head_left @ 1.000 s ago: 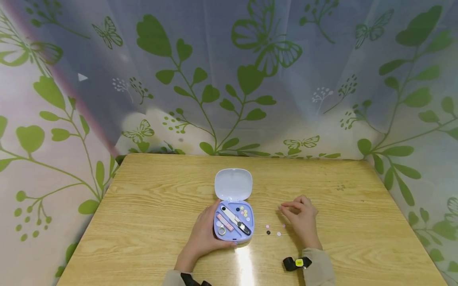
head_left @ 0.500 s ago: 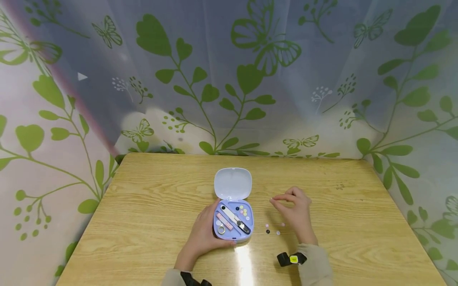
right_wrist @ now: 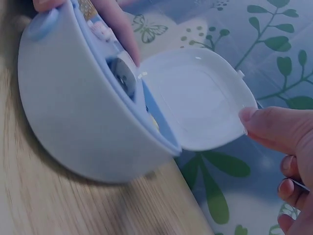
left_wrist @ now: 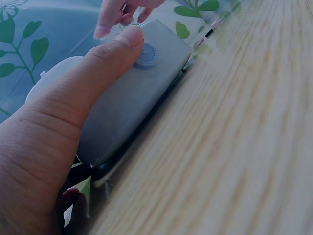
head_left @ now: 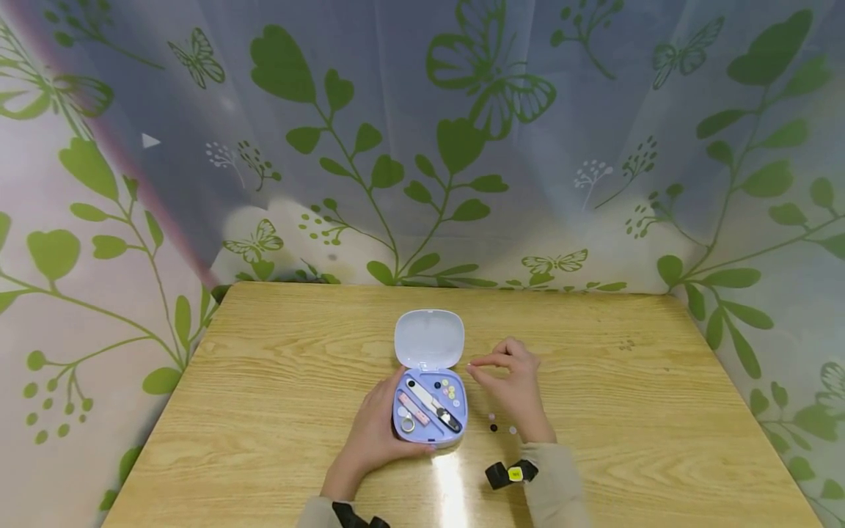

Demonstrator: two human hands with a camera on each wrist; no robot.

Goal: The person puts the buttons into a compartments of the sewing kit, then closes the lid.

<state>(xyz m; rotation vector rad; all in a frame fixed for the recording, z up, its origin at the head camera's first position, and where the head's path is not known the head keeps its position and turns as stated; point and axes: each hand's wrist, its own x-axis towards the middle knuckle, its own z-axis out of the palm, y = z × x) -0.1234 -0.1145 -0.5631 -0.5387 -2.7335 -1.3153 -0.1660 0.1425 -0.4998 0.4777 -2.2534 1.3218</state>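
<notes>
A lavender sewing box (head_left: 453, 442) stands on the table with its white lid (head_left: 430, 339) raised at the back. My left hand (head_left: 375, 429) grips the box from the left; in the left wrist view its thumb (left_wrist: 105, 63) lies along the front wall beside the round catch (left_wrist: 146, 55). Just right of the box, my right hand (head_left: 513, 383) pinches a tiny pale button (head_left: 469, 366) between thumb and index finger, mostly hidden by the fingertips. Inside the tray lie a pair of thread snips (head_left: 432, 405), a pink patterned strip (head_left: 414, 409), a metal ring (head_left: 408, 424) and several small buttons (head_left: 452, 391).
Right of the box, a pink button (head_left: 491, 416), a black button (head_left: 494, 427) and a white button (head_left: 513, 430) lie on the wooden table (head_left: 277, 367). Behind the table hangs a leaf-and-butterfly curtain (head_left: 370, 147).
My right hand has moved left toward the box, fingertips still pinched, and now covers one pink button on the table. The left hand and the box have stayed in place.
</notes>
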